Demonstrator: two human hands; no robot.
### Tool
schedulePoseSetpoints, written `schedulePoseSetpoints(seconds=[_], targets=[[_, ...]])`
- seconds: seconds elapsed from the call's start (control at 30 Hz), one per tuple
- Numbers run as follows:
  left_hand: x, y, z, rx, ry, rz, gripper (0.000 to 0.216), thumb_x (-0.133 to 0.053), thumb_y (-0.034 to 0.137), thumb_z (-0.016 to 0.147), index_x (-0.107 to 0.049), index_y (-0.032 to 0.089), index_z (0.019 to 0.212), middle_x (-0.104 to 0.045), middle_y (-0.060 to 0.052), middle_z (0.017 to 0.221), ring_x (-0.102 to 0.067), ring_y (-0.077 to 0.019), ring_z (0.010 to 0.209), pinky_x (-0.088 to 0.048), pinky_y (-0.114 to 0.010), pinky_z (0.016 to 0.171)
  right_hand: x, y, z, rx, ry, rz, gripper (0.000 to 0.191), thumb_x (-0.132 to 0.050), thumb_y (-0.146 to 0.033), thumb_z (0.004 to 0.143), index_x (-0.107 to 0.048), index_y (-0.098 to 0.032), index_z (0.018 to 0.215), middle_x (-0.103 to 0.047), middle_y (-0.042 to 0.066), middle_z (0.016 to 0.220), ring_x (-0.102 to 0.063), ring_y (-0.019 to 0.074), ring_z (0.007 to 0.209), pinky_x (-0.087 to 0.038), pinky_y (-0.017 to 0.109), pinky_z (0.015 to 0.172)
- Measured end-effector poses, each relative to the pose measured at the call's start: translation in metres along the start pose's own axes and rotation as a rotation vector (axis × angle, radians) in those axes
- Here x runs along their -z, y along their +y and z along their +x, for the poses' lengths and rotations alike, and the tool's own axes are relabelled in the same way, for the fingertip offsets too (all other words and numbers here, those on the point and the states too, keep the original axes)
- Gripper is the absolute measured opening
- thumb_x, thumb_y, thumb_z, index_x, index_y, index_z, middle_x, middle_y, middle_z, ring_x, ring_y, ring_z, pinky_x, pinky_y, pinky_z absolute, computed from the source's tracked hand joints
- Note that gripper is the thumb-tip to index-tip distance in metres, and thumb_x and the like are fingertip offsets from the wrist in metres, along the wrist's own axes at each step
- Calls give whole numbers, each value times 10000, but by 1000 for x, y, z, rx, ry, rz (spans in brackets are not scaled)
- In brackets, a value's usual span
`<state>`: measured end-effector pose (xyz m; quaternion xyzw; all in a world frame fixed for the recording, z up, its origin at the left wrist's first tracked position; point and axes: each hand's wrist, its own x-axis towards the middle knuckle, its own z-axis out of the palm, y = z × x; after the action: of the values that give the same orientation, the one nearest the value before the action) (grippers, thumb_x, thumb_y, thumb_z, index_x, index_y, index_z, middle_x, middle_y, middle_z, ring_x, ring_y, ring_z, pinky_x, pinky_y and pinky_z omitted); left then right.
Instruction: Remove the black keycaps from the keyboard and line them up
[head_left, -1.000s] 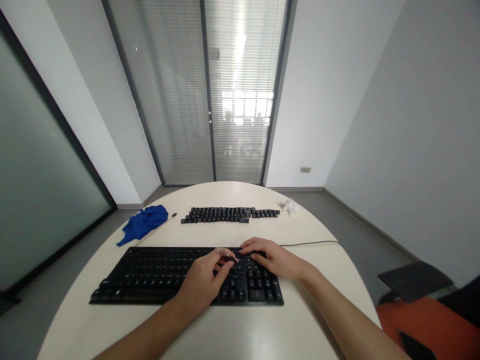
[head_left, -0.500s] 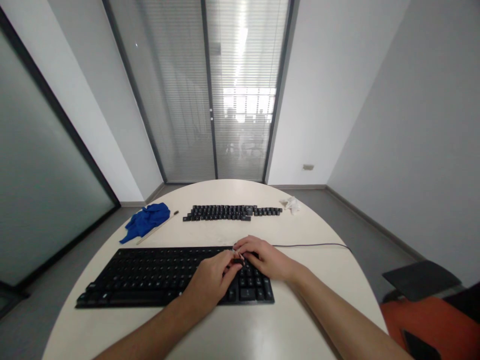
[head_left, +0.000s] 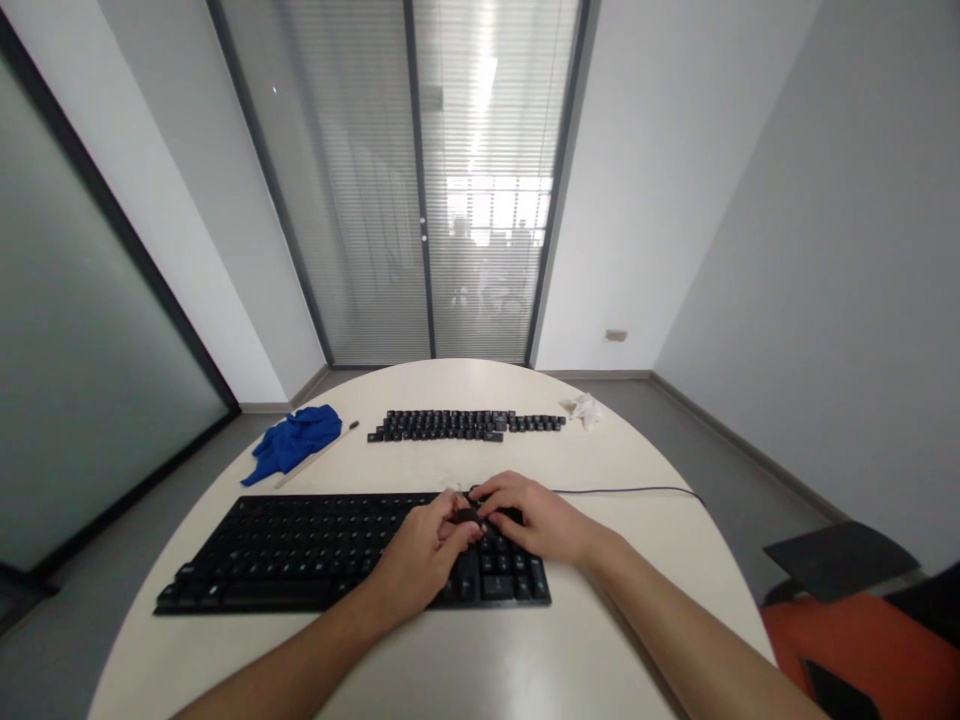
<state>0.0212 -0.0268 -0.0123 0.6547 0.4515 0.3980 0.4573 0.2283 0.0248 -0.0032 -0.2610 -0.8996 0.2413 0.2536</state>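
Observation:
A black keyboard (head_left: 300, 545) lies along the front of the table, most of its keys in place. Over its right part my left hand (head_left: 426, 548) pinches a small dark piece (head_left: 468, 516) that looks like a keycap. A bit of something whitish shows by that hand's index finger, too small to name. My right hand (head_left: 529, 515) rests at the number pad, fingers bent and tips meeting the left hand's. Whatever sits between the right fingertips is hidden. Behind the keyboard, loose black keycaps (head_left: 442, 425) stand in rows on the table.
On the round cream table (head_left: 420, 660) a blue cloth (head_left: 296, 440) lies at left beside a thin brush (head_left: 319, 453). A crumpled white tissue (head_left: 584, 410) is at back right. The cable (head_left: 622, 490) runs over the right edge. An orange chair (head_left: 862, 650) stands at right.
My left hand has turned slightly, and the dark piece in its fingers shows more clearly, tilted differently. The right fingers have shifted a little. Keyboard and keycap rows stay put.

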Motion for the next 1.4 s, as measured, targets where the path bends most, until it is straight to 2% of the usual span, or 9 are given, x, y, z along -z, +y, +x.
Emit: schedulePoseSetpoints(seconds=[0.17, 0.33, 0.43, 0.5, 0.77, 1.17, 1.3, 1.4], targets=[[2, -6, 7, 134, 73, -241, 279, -648, 384, 827, -514, 157, 918, -718, -88, 901, -730, -200, 795, -581, -298, 711, 1, -1, 1, 24, 19, 13, 219, -529, -144, 903, -693, -220, 1028, -673, 64, 1178, -589, 192, 1103, -460, 377, 979], [8, -8, 11, 108, 208, -286, 347, -667, 449, 811, -516, 162, 934, -728, -84, 913, -729, -198, 843, -589, -305, 755, 2, -4, 1, 16, 29, 14, 264, -505, -173, 917, -641, -220, 1138, -688, 71, 1119, -605, 193, 1057, -459, 383, 968], [11, -11, 13, 101, 260, -315, 374, -678, 472, 800, -528, 157, 936, -735, -92, 929, -731, -205, 840, -592, -315, 760, 1, -6, 1, -39, 57, -8, 297, -591, -248, 882, -619, -214, 1176, -684, 73, 1091, -610, 203, 1021, -468, 373, 938], [11, -12, 13, 103, 270, -329, 387, -689, 477, 789, -545, 149, 936, -738, -100, 930, -732, -210, 841, -593, -317, 758, 0, -8, 2, -68, 79, -19, 289, -641, -287, 854, -634, -209, 1132, -688, 68, 1054, -612, 207, 998, -468, 367, 920], [9, -4, 11, 72, 209, -320, 319, -726, 419, 745, -615, 143, 861, -745, -88, 885, -720, -221, 847, -574, -288, 701, -3, -11, 5, -121, 116, -4, 171, -635, -224, 835, -647, -205, 1004, -683, 39, 950, -615, 186, 918, -459, 334, 874], [6, 6, 5, 47, 118, -139, 150, -674, 290, 779, -666, 152, 837, -725, -45, 823, -667, -175, 761, -515, -256, 670, -9, -14, 6, -163, 171, -94, 292, -583, -139, 785, -605, -209, 1068, -665, 30, 901, -617, 200, 892, -468, 339, 849], [6, 4, 6, 32, 105, -152, 151, -658, 293, 789, -683, 151, 833, -701, -38, 821, -655, -167, 765, -513, -243, 658, -6, -14, 4, -133, 132, -69, 315, -606, -190, 804, -603, -210, 1119, -674, 48, 975, -618, 202, 914, -472, 337, 852], [5, 2, 6, 35, 89, -172, 161, -659, 303, 789, -677, 152, 843, -697, -35, 830, -664, -173, 779, -532, -255, 669, -5, -14, 4, -144, 127, 27, 235, -574, -291, 883, -620, -204, 1096, -688, 55, 982, -628, 194, 909, -478, 326, 841]])
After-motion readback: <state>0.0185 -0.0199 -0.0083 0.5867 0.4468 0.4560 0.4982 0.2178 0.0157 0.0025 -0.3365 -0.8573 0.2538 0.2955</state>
